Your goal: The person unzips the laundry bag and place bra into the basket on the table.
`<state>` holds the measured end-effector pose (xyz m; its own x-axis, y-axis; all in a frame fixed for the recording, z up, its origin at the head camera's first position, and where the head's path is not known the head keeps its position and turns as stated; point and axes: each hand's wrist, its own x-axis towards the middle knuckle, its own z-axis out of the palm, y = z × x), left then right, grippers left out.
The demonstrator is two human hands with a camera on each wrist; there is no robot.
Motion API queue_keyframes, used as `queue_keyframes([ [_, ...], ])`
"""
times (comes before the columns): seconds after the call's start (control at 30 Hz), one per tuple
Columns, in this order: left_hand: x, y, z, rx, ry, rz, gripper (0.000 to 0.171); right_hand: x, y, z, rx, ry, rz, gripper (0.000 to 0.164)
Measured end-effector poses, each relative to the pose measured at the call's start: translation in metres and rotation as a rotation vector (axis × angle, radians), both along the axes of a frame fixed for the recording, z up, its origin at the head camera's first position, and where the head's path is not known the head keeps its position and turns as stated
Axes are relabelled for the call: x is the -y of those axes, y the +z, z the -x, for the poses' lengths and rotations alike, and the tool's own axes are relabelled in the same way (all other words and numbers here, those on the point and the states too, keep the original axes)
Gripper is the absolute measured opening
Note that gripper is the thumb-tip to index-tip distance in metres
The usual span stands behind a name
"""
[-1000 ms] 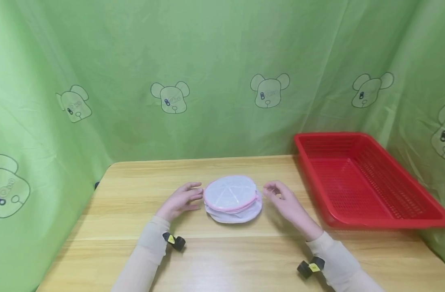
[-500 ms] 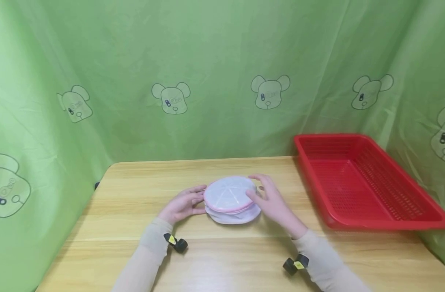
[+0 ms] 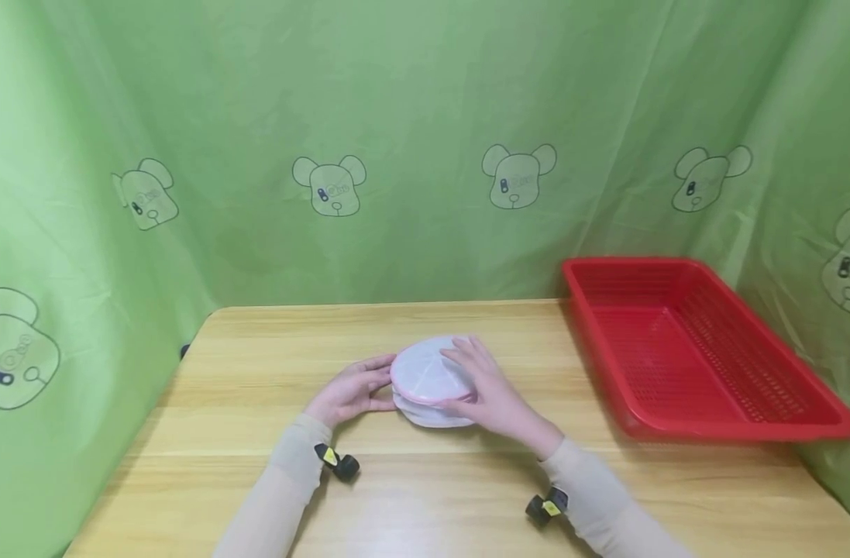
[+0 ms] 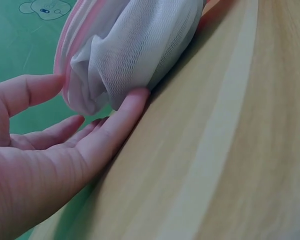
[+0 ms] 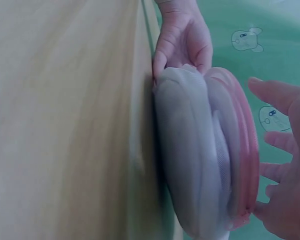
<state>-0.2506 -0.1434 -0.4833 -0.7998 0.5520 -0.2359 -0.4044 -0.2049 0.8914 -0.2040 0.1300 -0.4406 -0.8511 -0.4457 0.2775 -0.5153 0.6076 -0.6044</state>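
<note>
Both arms wear long beige sleeves, snug to the wrists. The left hand (image 3: 351, 390) and right hand (image 3: 490, 391) are bare. Under each wrist is strapped a small black camera unit with a yellow label.

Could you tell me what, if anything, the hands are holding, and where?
Nothing is gripped: left hand touches the folded mesh laundry bag's left edge, right hand rests open on its top.

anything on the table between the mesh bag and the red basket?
Nothing. In the head view, only bare wooden table lies between the mesh bag and the red basket; the right hand rests on the bag's top.
</note>
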Motion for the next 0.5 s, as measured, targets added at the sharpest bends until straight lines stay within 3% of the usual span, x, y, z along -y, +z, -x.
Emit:
queue_keyframes([
  [0.5,-0.01,-0.008,-0.002,0.005,-0.018,0.021,0.069,0.001,-0.015,0.001,0.019,-0.012,-0.065,0.085],
])
